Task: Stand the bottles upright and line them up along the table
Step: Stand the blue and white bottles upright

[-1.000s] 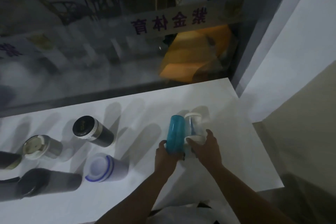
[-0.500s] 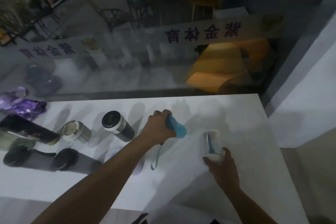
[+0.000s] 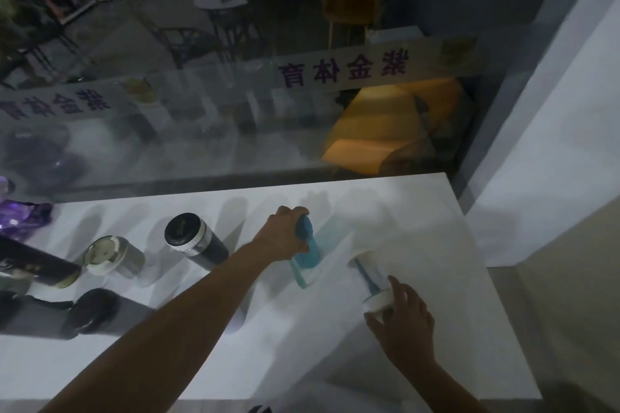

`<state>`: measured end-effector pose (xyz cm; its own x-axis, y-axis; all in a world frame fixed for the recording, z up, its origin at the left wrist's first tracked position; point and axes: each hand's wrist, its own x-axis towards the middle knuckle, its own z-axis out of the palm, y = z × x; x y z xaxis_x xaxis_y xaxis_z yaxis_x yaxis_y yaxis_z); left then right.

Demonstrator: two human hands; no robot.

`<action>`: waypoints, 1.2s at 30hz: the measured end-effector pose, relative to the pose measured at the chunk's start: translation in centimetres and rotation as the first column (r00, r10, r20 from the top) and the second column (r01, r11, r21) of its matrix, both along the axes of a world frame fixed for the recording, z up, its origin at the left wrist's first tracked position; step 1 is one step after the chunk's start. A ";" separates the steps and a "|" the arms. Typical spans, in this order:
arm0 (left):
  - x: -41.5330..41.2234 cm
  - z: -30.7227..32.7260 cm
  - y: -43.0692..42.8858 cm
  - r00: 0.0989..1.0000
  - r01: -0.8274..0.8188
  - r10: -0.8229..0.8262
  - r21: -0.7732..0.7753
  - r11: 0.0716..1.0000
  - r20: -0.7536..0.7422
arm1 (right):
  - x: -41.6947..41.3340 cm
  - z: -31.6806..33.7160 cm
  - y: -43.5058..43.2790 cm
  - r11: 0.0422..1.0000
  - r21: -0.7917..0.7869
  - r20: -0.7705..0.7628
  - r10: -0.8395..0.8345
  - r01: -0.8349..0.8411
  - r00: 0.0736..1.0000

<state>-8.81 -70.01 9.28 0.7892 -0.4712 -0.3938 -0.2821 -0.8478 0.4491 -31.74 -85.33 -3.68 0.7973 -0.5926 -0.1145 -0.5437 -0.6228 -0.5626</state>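
Since half a second ago, little has shifted: the left hand (image 3: 285, 235) still wraps the top of the blue bottle (image 3: 307, 250), and the right hand (image 3: 401, 322) still sits at the near end of the clear bottle (image 3: 370, 278), though the view has swung slightly so both appear lower on the white table (image 3: 436, 228).

That table spreads under both hands, its far edge against a glass pane (image 3: 235, 111) beyond the left hand. Well to the left of the left hand lie two long dark bottles (image 3: 84, 315) on their sides, end to end, near the table's front. Just beyond them a black bottle (image 3: 37, 266) lies tilted. Nearer the left hand, a black flask with a steel band (image 3: 196, 240) stands upright, and left of it a short steel cup (image 3: 114, 256) stands too. A purple wrapper (image 3: 23, 216) sits at the far left.

Between the hands, the blue bottle stands upright, clenched around its cap by the left fingers, with a cord (image 3: 298, 275) trailing from it toward the viewer. Just right of it, apart from it, the clear bottle, with a blue straw inside, has the right fingertips (image 3: 397, 285) closed on its white cap end.
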 end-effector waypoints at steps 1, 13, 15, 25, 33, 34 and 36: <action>0.0 -0.1 0.0 1.000 0.012 -0.012 0.002 1.000 -0.005 | -0.1 -0.1 0.1 1.000 -0.019 -0.006 0.010 -0.010 1.000; -5.6 0.6 2.2 0.921 0.032 0.058 -0.225 0.974 0.384 | 0.8 -0.2 0.3 1.000 -0.031 -0.063 0.003 -0.005 0.998; -8.8 -0.7 3.4 0.883 0.033 0.141 -0.358 0.933 0.448 | 0.6 0.0 0.4 0.999 -0.036 -0.067 0.005 -0.007 0.998; -16.7 -13.2 12.8 0.977 0.104 -0.086 -0.086 0.991 0.195 | 2.0 7.1 0.4 0.989 -0.106 -0.073 0.092 -0.099 0.993; -16.9 -15.7 17.5 0.976 0.166 -0.179 0.109 0.980 0.124 | 5.4 13.4 1.3 0.966 -0.033 -0.437 0.217 -0.257 0.873; -17.0 -15.8 17.8 0.973 0.180 -0.194 0.119 0.976 0.123 | 5.4 13.6 1.9 0.964 -0.038 -0.463 0.216 -0.263 0.859; -17.0 -16.1 18.5 0.968 0.201 -0.217 0.130 0.971 0.123 | 5.4 13.6 3.1 0.964 -0.036 -0.504 0.209 -0.262 0.838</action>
